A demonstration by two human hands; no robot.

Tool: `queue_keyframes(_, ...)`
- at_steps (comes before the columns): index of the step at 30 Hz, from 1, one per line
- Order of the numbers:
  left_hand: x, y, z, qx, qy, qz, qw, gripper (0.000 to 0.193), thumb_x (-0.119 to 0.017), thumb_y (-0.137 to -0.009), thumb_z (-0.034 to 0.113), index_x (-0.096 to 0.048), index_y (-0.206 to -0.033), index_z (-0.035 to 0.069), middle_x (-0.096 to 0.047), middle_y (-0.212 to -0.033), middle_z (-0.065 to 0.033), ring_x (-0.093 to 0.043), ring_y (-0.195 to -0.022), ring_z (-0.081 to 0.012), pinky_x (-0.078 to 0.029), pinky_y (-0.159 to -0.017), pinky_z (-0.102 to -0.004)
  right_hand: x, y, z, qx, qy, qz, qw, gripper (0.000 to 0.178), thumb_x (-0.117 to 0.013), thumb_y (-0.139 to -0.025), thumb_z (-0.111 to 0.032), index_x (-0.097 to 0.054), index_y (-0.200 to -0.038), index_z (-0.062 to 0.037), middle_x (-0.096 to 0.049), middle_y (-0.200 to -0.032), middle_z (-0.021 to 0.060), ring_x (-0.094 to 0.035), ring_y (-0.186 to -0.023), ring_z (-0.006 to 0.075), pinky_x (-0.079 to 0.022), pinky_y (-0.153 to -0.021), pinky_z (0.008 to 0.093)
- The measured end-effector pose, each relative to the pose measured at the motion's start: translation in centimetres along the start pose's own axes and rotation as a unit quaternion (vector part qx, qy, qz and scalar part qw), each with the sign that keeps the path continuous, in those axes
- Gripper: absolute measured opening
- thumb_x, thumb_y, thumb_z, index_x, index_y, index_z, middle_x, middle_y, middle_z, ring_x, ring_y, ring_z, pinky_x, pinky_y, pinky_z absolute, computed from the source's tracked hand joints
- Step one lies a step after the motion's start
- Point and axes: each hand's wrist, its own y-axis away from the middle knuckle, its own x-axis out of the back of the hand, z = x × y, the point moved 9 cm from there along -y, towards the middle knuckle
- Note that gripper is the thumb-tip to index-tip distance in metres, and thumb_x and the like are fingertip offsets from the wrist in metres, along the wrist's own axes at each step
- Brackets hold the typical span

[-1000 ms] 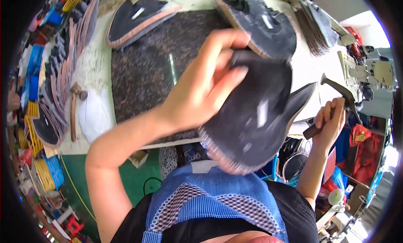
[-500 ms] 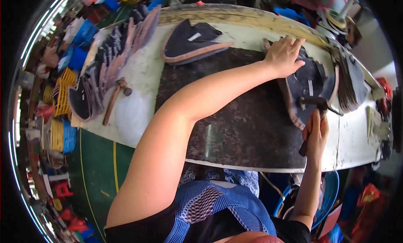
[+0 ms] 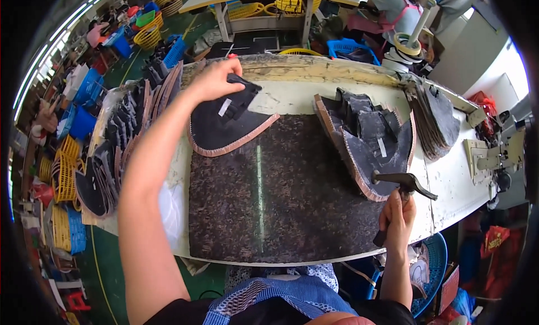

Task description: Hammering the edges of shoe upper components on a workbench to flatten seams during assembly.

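Observation:
At the far left of a dark rectangular board (image 3: 292, 196), my left hand (image 3: 216, 82) has its fingers closed on the upper flap of a black shoe upper (image 3: 224, 131). That piece has a pinkish-brown notched rim and a small white label, and its curved end overlaps the board. My right hand (image 3: 397, 215) grips a hammer (image 3: 410, 182) by its handle. The hammer's head hovers over or rests on the rounded end of a pile of similar uppers (image 3: 362, 140) at the board's right; I cannot tell which.
A long row of stacked uppers (image 3: 120, 128) lines the table's left side. More dark layered pieces (image 3: 435, 123) stand at the right, near a metal fixture (image 3: 483, 156). A raised wooden ledge (image 3: 303, 72) runs along the back. A blue basket (image 3: 429, 269) sits below the right front edge.
My left hand has gone from the right-hand pile across to the left upper and taken hold of its flap. The hammer stays in my right hand by the right pile. The view has shifted.

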Motion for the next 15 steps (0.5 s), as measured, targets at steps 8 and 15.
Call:
queue_keyframes(8,12.5,9.4,17.3,-0.079,0.196,0.127,0.969,0.026,-0.071,-0.092,0.019,-0.047,-0.094,0.009,-0.042,-0.085,0.0059,-0.045,-0.081,-0.0052,-0.039,-0.075,-0.0212,-7.0,1.6,-3.5,0.100,0.000,-0.180,0.978,0.048,-0.055,-0.098,-0.047,-0.054,-0.116,-0.0021,-0.066,-0.115,0.0141,-0.059,-0.069,0.0082,-0.037,-0.050,0.0182)
queue_keyframes(15,0.4,17.6,19.8,0.109,0.371,-0.016,0.922,0.025,-0.071,-0.091,0.019,-0.048,-0.093,0.009,-0.046,-0.091,0.0036,-0.044,-0.090,-0.0058,-0.040,-0.081,-0.0231,-10.3,6.3,-0.2,-0.156,-0.355,-0.341,0.857,0.090,-0.041,-0.092,-0.074,-0.042,-0.147,-0.0028,-0.049,-0.146,0.0152,-0.052,-0.129,0.0295,-0.039,-0.111,0.0451)
